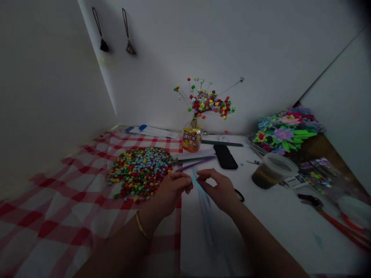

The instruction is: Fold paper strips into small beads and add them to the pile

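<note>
My left hand and my right hand meet over the white table, both pinching the top end of a long pale blue paper strip that trails down toward me. The fingers of each hand are closed on the strip's folded tip. A thin gold bracelet circles my left wrist. Just left of my left hand lies a heap of small coloured paper stars on a red and white checked cloth.
A yellow can holds wire stems with coloured stars. Beyond my hands lie paper strips, a black phone and a lidded plastic tub. Paper flowers sit far right; red-handled scissors lie near right.
</note>
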A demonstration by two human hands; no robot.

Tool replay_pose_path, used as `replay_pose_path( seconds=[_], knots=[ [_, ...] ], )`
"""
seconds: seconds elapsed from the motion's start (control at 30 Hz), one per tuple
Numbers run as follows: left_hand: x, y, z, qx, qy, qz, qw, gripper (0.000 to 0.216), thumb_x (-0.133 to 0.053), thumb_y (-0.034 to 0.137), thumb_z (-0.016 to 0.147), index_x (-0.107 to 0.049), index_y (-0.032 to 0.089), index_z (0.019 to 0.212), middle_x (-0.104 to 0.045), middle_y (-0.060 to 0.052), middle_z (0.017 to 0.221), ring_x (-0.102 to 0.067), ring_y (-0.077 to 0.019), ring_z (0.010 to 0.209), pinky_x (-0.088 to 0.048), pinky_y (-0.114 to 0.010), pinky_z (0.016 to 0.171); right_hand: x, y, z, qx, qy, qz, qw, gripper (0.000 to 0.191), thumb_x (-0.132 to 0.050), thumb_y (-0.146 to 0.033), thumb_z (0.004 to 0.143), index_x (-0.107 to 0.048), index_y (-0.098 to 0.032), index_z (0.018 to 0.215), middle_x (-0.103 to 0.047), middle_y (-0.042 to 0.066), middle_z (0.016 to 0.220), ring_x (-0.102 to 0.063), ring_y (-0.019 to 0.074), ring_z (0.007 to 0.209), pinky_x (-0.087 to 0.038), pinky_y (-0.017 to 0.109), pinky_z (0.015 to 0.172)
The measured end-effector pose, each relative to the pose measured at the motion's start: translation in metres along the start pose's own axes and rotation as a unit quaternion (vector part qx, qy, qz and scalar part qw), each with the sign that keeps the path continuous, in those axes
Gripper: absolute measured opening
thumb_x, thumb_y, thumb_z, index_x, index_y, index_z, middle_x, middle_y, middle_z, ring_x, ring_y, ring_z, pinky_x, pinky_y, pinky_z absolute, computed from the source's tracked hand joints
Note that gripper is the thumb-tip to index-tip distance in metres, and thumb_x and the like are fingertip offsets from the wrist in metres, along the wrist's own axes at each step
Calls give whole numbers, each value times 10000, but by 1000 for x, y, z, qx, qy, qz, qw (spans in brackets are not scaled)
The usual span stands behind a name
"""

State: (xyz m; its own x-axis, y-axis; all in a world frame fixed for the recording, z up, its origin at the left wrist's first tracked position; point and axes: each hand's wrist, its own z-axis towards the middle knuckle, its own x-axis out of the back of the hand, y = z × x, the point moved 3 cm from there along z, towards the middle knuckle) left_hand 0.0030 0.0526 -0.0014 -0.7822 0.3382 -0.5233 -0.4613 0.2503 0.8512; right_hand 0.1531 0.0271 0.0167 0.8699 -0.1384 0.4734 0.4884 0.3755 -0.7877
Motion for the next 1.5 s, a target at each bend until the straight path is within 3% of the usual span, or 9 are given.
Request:
replay_pose_path(
  seconds=[0.13, 0.23, 0.33, 0.47, 0.57, 0.67, 0.83, 1.13, 1.5],
  knots=[
    [0, 0, 0, 7, -3, 1, 1000, 77, -661, 159, 640, -634, 127, 576, -585, -3, 523, -485, -92, 510, -350, -225, 522, 1, -16, -4, 191, 31, -136, 972, 257, -599, -142, 769, -650, -228, 1006, -676, 54, 806, -587, 196, 786, -452, 354, 736],
    [1, -2, 0, -1, -4, 50, 999, 90, -653, 159, 642, -624, 127, 564, -575, 4, 511, -466, -87, 499, -346, -222, 513, 4, -23, -6, 245, 57, -132, 959, 180, -591, -142, 779, -699, -242, 882, -654, 54, 778, -583, 182, 756, -455, 330, 701],
    [1, -2, -1, -3, -8, 115, 993, 61, -619, 110, 622, -628, 132, 565, -567, 18, 505, -457, -81, 489, -351, -216, 517, 6, -22, -4, 193, 56, -97, 975, 129, -623, -184, 756, -719, -256, 803, -642, 48, 779, -589, 180, 755, -455, 320, 689],
    [-1, 1, -2, 1, -31, 177, 984, 68, -605, 98, 616, -630, 135, 565, -560, 22, 502, -457, -81, 487, -356, -215, 523, 5, -11, 0, 20, -8, -2, 1000, 56, -660, -252, 715, -712, -240, 732, -639, 29, 763, -592, 173, 728, -449, 297, 666],
    [-5, 2, -4, -6, -44, 190, 981, 45, -632, 143, 640, -632, 133, 596, -572, 16, 533, -479, -87, 517, -374, -222, 551, 3, -6, 0, -86, -52, 58, 993, 84, -638, -276, 718, -678, -216, 676, -623, -4, 667, -559, 155, 657, -428, 281, 632],
    [-10, 2, -5, -24, -33, 151, 988, 83, -678, 181, 642, -628, 140, 695, -602, 11, 617, -531, -101, 586, -407, -230, 602, 1, -3, -1, -139, -24, 107, 984, 114, -622, -299, 716, -648, -198, 673, -595, -20, 618, -519, 137, 603, -407, 268, 599],
    [-10, -3, -5, -61, -4, 96, 993, 196, -737, 196, 623, -619, 155, 775, -641, 3, 687, -572, -112, 627, -441, -243, 631, -7, -1, -4, -156, 34, 172, 972, 149, -632, -295, 702, -583, -183, 618, -559, -24, 599, -492, 128, 596, -396, 261, 604],
    [-5, -4, -5, -60, -47, 66, 995, 91, -709, 172, 674, -665, 141, 747, -641, -4, 654, -541, -94, 575, -412, -221, 549, -10, -4, -3, -159, -61, 353, 920, 75, -601, -193, 688, -627, -168, 622, -558, -17, 604, -503, 135, 636, -382, 272, 654],
    [-5, -2, -5, -63, -44, 65, 995, 79, -690, 186, 696, -637, 147, 740, -604, 5, 624, -538, -96, 577, -399, -222, 549, -8, -3, -3, -175, -47, 360, 915, 77, -671, -238, 660, -616, -184, 651, -582, -19, 632, -514, 141, 644, -397, 289, 688]
  ],
)
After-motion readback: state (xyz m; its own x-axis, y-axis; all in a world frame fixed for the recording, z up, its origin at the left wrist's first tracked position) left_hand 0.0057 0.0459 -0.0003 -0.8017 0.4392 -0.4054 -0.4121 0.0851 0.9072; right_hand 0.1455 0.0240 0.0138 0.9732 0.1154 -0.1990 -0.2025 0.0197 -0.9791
